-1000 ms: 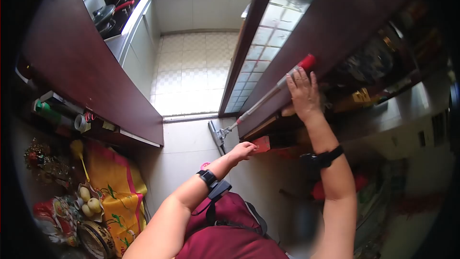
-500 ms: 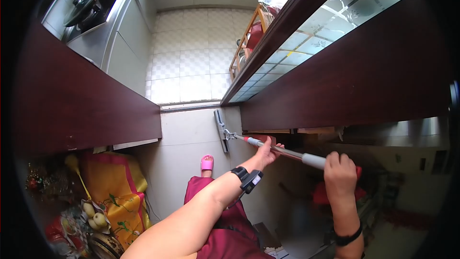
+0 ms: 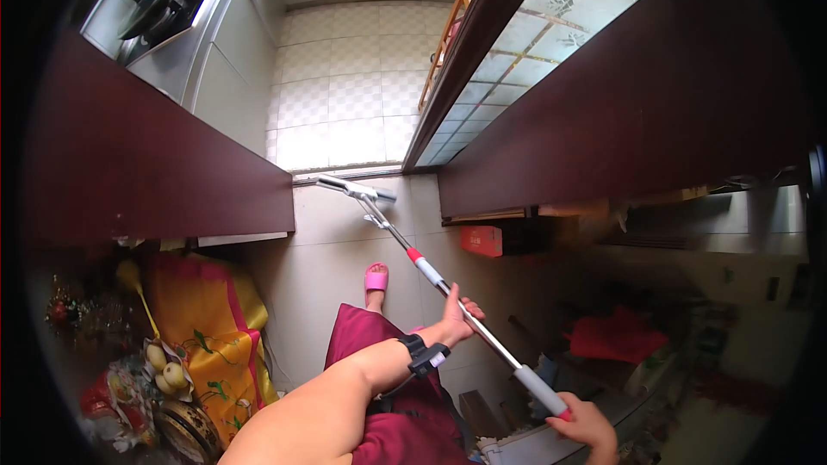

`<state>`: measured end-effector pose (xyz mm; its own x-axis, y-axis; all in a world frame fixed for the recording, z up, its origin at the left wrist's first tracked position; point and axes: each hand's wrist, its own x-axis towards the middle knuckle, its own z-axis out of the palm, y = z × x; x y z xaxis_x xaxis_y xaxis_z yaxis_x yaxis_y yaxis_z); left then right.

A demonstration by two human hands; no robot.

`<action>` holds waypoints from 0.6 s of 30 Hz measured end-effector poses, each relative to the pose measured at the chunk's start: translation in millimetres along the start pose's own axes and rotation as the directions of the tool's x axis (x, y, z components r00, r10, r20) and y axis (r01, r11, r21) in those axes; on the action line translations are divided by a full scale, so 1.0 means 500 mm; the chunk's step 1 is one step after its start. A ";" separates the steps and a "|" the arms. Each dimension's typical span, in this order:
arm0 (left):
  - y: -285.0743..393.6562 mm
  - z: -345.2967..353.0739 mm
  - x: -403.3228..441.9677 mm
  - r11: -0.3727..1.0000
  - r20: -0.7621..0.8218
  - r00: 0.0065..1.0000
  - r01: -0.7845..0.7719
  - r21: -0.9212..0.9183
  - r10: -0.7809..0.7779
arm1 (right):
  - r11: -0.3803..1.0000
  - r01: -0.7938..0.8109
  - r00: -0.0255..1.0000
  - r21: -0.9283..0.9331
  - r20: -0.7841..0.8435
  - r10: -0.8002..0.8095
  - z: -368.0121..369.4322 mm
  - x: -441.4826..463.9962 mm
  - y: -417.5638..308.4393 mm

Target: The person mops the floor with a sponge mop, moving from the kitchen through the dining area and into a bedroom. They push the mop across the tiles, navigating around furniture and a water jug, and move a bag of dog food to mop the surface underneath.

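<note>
A sponge mop [image 3: 495,344] with a silver pole, grey grips and red collars runs diagonally across the middle of the view. Its wide flat head [image 3: 355,189] is by the door sill; whether it touches the tiles I cannot tell. My left hand [image 3: 458,317] is wrapped round the middle of the pole, below the upper grey-and-red sleeve. At the near end, my right hand [image 3: 586,424] grips the red tip of the thick grey handle. A black device is strapped to my left wrist.
Dark red door panels [image 3: 172,155] flank the doorway, with a frosted glass pane [image 3: 525,60] at right. A pink slipper [image 3: 376,280] is on my foot. Yellow cloth [image 3: 202,336] and pears [image 3: 172,375] lie left. A red box [image 3: 481,240] sits right. Beyond, a stove [image 3: 177,4] stands left.
The mop head has swung left and turned from lengthwise to crosswise, nearer the sill. Both hands have moved down and left with the pole, now steeper. The red box shows more.
</note>
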<state>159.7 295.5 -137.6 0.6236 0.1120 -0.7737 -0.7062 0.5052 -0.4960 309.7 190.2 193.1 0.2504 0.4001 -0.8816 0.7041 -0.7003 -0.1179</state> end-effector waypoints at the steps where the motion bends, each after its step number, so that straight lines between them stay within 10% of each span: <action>1: 0.026 -0.017 0.006 1.000 0.002 1.000 -0.013 -0.024 0.013 | 0.981 -0.051 0.991 0.185 0.135 0.026 0.029 0.018 0.004; 3: 0.069 -0.063 0.044 0.984 -0.109 0.979 -0.164 0.074 0.172 | 0.927 0.319 0.926 -0.196 -0.145 -0.349 0.125 0.063 0.029; 11: 0.181 -0.314 0.192 0.744 -0.048 0.868 -0.393 0.540 0.494 | 0.842 0.417 0.826 -0.343 -0.245 -0.508 0.395 0.194 0.140; 18: 0.149 -0.444 0.168 0.335 -0.141 0.742 -0.119 0.935 0.656 | 0.923 0.285 0.956 0.257 -0.009 -0.293 0.618 0.263 0.294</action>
<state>85.0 152.5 -327.1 -0.0479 0.2942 -0.9545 0.0023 0.9557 0.2945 240.9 -42.9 -81.2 0.0389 0.5929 -0.8043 0.5511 -0.6842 -0.4777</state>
